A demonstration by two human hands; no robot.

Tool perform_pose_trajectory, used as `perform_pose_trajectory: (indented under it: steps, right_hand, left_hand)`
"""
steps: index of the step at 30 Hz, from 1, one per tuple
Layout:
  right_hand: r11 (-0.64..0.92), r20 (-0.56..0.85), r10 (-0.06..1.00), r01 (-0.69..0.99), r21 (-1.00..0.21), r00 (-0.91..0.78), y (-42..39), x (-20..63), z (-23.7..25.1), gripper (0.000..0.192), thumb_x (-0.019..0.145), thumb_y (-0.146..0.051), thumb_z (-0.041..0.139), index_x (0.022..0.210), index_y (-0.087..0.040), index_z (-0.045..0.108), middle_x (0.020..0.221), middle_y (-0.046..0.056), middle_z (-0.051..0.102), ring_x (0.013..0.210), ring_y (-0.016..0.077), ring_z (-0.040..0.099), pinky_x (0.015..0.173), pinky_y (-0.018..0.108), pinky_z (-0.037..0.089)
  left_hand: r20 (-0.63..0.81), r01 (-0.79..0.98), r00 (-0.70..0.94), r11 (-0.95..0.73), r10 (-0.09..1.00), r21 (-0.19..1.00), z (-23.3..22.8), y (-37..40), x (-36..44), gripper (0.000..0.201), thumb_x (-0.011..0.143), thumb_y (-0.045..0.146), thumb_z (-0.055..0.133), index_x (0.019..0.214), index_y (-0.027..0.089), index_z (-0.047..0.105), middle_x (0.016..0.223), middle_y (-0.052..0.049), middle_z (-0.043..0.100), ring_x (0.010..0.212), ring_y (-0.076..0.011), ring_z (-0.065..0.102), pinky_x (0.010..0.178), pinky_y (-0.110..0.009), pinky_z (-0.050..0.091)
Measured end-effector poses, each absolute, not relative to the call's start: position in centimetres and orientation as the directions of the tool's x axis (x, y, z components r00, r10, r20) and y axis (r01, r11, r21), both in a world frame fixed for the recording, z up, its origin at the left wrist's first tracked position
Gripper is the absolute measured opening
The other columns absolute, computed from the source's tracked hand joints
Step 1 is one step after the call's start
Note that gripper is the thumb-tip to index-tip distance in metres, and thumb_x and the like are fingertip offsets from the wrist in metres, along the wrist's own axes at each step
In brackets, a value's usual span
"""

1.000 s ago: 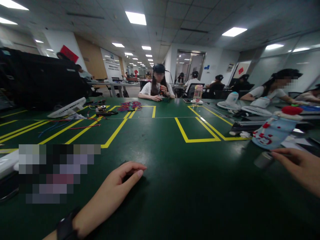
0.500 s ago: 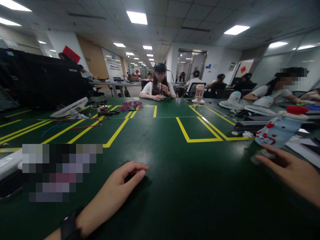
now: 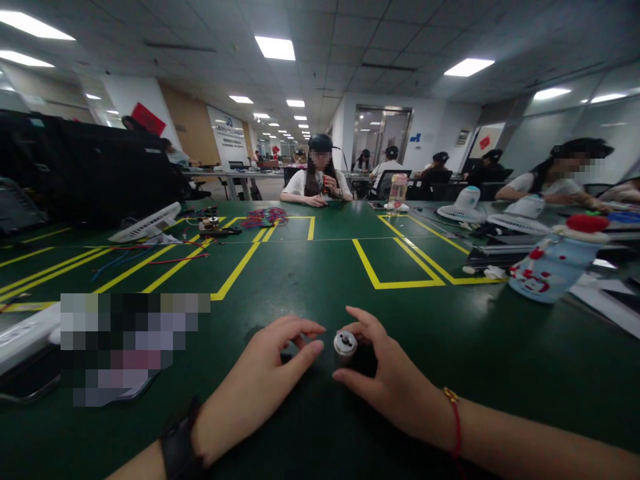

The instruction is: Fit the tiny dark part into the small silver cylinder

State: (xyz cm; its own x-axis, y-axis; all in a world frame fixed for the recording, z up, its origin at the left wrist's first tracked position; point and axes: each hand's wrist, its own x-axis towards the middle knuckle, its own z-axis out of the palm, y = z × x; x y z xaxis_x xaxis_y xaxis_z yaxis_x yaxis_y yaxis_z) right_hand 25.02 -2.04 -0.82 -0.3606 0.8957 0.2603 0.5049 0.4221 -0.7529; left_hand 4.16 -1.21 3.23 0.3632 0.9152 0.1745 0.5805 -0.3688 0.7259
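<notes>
Since the earlier frame the right hand (image 3: pixel 387 377) has carried the small metal cylinder (image 3: pixel 345 345) in beside the left hand (image 3: pixel 265 380), pinching its smooth, rigid sides; left fingers curl loosely, holding nothing visible.

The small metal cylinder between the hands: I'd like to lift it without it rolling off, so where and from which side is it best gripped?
The small metal cylinder seems to stand upright on the green table, round cap up. Probably best pinched across its curved side wall just below the cap, from the right, where the right hand already cups it. The left hand rests beside it.
</notes>
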Motion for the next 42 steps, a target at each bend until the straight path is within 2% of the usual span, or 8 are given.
perform_pose_trajectory:
  steps: [6,21,27,32,35,38,40,42]
  right_hand:
    - [0.368,0.205,0.912,0.491,-0.789,-0.355,-1.8,25.5,-0.8,0.065,0.077,-0.026,0.064,0.133,-0.023,0.031,0.119,0.005,0.055,0.106,0.0137,0.054,0.094,0.032,0.044]
    - [0.428,0.258,0.898,0.577,-0.695,-0.356,-2.4,26.7,0.0,0.051,0.078,-0.026,0.062,0.125,-0.028,0.042,0.121,0.000,0.053,0.108,0.0122,0.052,0.097,0.029,0.042]
    - [0.282,0.239,0.957,0.718,-0.637,-0.163,-2.5,31.6,0.2,0.048,0.081,-0.041,0.057,0.124,-0.027,0.041,0.120,0.002,0.054,0.106,0.0151,0.055,0.093,0.032,0.046]
    - [0.046,0.355,0.912,0.810,-0.585,0.205,-1.9,39.6,1.0,0.059,0.074,-0.055,0.059,0.123,-0.024,0.045,0.113,0.008,0.058,0.093,0.0216,0.061,0.079,0.037,0.051]
    - [-0.226,0.292,0.864,0.835,-0.502,0.410,-2.0,46.0,1.1,0.066,0.073,-0.060,0.057,0.124,-0.021,0.045,0.105,0.014,0.060,0.076,0.0214,0.063,0.064,0.035,0.051]
    - [-0.319,0.236,0.869,0.857,-0.404,0.435,-2.1,50.7,0.6,0.063,0.074,-0.062,0.055,0.120,-0.019,0.048,0.104,0.018,0.060,0.072,0.0207,0.064,0.061,0.033,0.049]
    - [-0.310,0.284,0.872,0.899,-0.310,0.398,-1.9,51.8,0.1,0.063,0.074,-0.061,0.055,0.117,-0.015,0.051,0.103,0.020,0.060,0.079,0.0250,0.064,0.067,0.037,0.049]
    - [-0.279,0.451,0.836,0.950,-0.142,0.313,-1.7,50.8,-0.2,0.071,0.073,-0.061,0.055,0.123,-0.010,0.048,0.112,0.025,0.056,0.101,0.0343,0.058,0.080,0.044,0.046]
  left_hand:
    - [0.284,0.529,0.469,-0.524,0.836,0.667,4.4,-0.9,7.1,0.017,0.088,0.022,0.057,0.095,0.026,0.072,0.096,-0.001,0.067,0.089,-0.0172,0.061,0.081,-0.030,0.046]
    - [0.313,0.528,0.313,-0.439,0.897,0.727,3.9,-0.7,5.8,0.015,0.088,0.030,0.058,0.084,0.025,0.071,0.094,-0.001,0.062,0.090,-0.0183,0.059,0.081,-0.032,0.045]
    - [0.172,0.692,0.402,-0.422,0.899,0.585,1.1,-0.6,3.5,0.013,0.084,0.035,0.062,0.087,0.032,0.075,0.107,-0.001,0.062,0.101,-0.0249,0.054,0.089,-0.042,0.041]
    - [0.127,0.704,0.405,-0.398,0.905,0.588,0.7,-0.5,3.5,0.017,0.084,0.040,0.061,0.093,0.033,0.073,0.110,-0.001,0.064,0.104,-0.0271,0.053,0.090,-0.045,0.040]
    - [0.101,0.657,0.393,-0.356,0.914,0.665,1.0,-0.1,3.3,0.021,0.082,0.041,0.062,0.098,0.032,0.072,0.112,-0.002,0.065,0.107,-0.0271,0.054,0.094,-0.046,0.038]
    - [0.035,0.570,0.381,-0.264,0.924,0.778,1.6,0.2,2.6,0.025,0.084,0.040,0.060,0.105,0.030,0.069,0.115,-0.002,0.064,0.109,-0.0255,0.055,0.097,-0.042,0.038]
    - [-0.037,0.507,0.361,-0.163,0.932,0.847,2.0,0.2,1.8,0.028,0.086,0.042,0.056,0.109,0.028,0.066,0.113,-0.002,0.065,0.107,-0.0248,0.058,0.094,-0.039,0.042]
    - [-0.093,0.464,0.317,-0.069,0.944,0.883,2.2,0.2,1.0,0.030,0.088,0.044,0.052,0.110,0.027,0.064,0.110,-0.002,0.066,0.104,-0.0249,0.060,0.090,-0.038,0.044]
